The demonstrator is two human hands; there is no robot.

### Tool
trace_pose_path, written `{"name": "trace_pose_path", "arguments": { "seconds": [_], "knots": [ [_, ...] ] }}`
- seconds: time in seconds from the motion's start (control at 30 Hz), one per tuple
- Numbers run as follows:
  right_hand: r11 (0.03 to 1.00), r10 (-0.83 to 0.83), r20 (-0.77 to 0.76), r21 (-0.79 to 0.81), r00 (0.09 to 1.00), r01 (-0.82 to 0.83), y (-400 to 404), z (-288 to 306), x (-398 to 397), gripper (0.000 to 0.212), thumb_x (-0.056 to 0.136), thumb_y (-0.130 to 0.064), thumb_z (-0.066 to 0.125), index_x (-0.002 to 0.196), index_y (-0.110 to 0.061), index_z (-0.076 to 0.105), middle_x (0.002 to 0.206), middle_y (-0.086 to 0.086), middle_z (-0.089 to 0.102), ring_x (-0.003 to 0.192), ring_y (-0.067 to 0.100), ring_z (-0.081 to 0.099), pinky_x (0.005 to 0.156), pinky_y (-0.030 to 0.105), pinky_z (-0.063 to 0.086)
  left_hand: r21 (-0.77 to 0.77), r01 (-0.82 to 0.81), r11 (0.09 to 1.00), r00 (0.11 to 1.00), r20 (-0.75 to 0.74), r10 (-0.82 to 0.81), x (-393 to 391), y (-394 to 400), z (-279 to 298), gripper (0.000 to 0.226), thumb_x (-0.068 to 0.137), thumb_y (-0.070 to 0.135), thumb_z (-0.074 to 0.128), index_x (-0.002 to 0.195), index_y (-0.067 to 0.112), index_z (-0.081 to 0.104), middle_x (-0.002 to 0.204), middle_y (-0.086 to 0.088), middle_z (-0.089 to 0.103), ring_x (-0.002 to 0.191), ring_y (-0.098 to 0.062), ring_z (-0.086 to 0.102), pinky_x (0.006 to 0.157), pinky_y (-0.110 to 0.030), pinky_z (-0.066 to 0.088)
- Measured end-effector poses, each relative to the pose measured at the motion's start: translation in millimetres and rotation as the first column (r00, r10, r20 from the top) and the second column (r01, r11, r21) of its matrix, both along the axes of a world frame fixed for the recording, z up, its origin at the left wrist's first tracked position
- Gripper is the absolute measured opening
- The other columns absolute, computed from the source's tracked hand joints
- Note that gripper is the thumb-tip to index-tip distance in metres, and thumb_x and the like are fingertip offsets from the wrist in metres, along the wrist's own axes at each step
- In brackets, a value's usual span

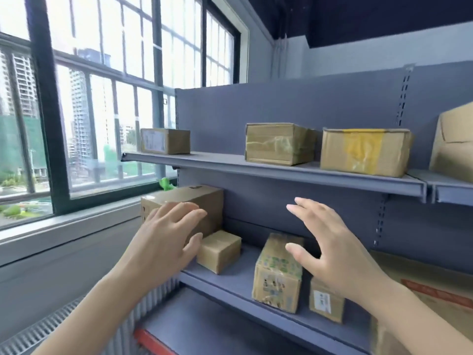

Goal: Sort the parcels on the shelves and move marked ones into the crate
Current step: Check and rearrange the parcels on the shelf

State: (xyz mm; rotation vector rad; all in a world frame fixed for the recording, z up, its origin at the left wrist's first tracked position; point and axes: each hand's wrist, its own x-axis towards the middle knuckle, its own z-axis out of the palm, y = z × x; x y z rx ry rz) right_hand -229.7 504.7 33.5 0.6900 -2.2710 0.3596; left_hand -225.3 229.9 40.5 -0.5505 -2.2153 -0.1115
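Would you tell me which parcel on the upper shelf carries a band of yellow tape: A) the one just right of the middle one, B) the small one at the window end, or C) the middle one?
A: the yellow tape band runs over the top and front of the box standing on the upper shelf just right of the middle box.

Large barred window (102, 98) is seen at left, high-rise towers (79, 119) visible through it. Small green toy (165, 183) is placed on the sill. Ribbed floor grille (38, 329) is seen below; grey wall (358, 57) behind.
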Motion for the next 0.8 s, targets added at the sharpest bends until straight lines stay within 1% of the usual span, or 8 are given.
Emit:
{"name": "trace_pose_path", "arguments": {
  "seconds": [0.07,0.27,0.33,0.4,0.57,0.63,0.73,0.8],
  "knots": [
    [0.999,-0.027,-0.026,0.026,0.999,0.027,-20,11,-14,0.059,0.085,-0.034,0.061,0.138,-0.029,0.037,0.148,-0.011,0.03,0.136,0.003,0.018,0.1,0.004,0.005,0.004,-0.008,1.0,1.0,-0.012,0.008,-21,-26,6,0.039,0.079,0.028,0.046,0.1,0.004,0.068,0.102,-0.01,0.068,0.093,-0.035,0.063,0.077,-0.048,0.054],
    [0.976,-0.172,-0.148,0.108,0.974,0.189,-85,56,-67,0.058,0.084,-0.034,0.062,0.137,-0.022,0.041,0.148,-0.003,0.034,0.138,0.014,0.025,0.105,0.019,0.017,0.014,0.07,0.997,0.997,-0.038,-0.069,-92,-105,23,0.043,0.08,0.031,0.041,0.101,0.006,0.068,0.104,-0.009,0.068,0.095,-0.035,0.062,0.079,-0.049,0.053],
    [0.964,-0.211,-0.167,0.126,0.963,0.233,-100,65,-84,0.059,0.085,-0.035,0.06,0.138,-0.023,0.039,0.148,-0.004,0.033,0.138,0.013,0.023,0.105,0.016,0.011,0.014,0.093,0.996,0.993,-0.07,-0.092,-116,-126,28,0.035,0.08,0.027,0.05,0.102,0.008,0.068,0.103,-0.008,0.068,0.094,-0.034,0.062,0.079,-0.048,0.053],
    [0.95,-0.25,-0.17,0.146,0.953,0.275,-108,69,-94,0.059,0.085,-0.037,0.059,0.139,-0.023,0.038,0.149,-0.004,0.032,0.139,0.011,0.021,0.105,0.012,0.006,0.018,0.13,0.991,0.987,-0.096,-0.127,-138,-136,33,0.035,0.08,0.027,0.049,0.1,0.008,0.068,0.102,-0.007,0.068,0.092,-0.033,0.062,0.077,-0.047,0.054],
    [0.898,-0.382,-0.152,0.17,0.912,0.405,-95,75,-97,0.062,0.086,-0.038,0.058,0.141,-0.024,0.034,0.151,-0.004,0.029,0.14,0.01,0.017,0.107,0.015,0.005,0.031,0.319,0.947,0.944,-0.1,-0.314,-185,-107,42,0.037,0.079,0.026,0.045,0.1,0.005,0.068,0.104,-0.01,0.067,0.095,-0.036,0.061,0.08,-0.048,0.052],
    [0.867,-0.445,-0.149,0.176,0.883,0.466,-80,85,-98,0.063,0.086,-0.038,0.057,0.142,-0.023,0.031,0.152,-0.005,0.027,0.141,0.01,0.017,0.107,0.015,0.005,0.068,0.405,0.912,0.907,-0.153,-0.392,-200,-90,47,0.038,0.079,0.026,0.043,0.098,0.004,0.068,0.109,-0.012,0.065,0.099,-0.034,0.058,0.083,-0.047,0.051],
    [0.832,-0.518,-0.159,0.137,0.841,0.538,-54,105,-100,0.064,0.086,-0.038,0.057,0.142,-0.024,0.031,0.151,-0.007,0.027,0.14,0.008,0.018,0.106,0.018,0.01,0.133,0.496,0.858,0.856,-0.243,-0.457,-219,-70,65,0.036,0.082,0.027,0.043,0.099,0.005,0.067,0.115,-0.012,0.061,0.103,-0.026,0.049,0.088,-0.037,0.044],
    [0.83,-0.533,-0.174,0.08,0.828,0.552,-38,120,-105,0.064,0.084,-0.037,0.059,0.141,-0.024,0.033,0.149,-0.009,0.032,0.137,0.007,0.021,0.103,0.017,0.016,0.134,0.52,0.844,0.833,-0.299,-0.466,-231,-57,81,0.037,0.083,0.028,0.044,0.1,0.004,0.067,0.115,-0.013,0.061,0.102,-0.028,0.05,0.088,-0.029,0.037]
  ]
}}
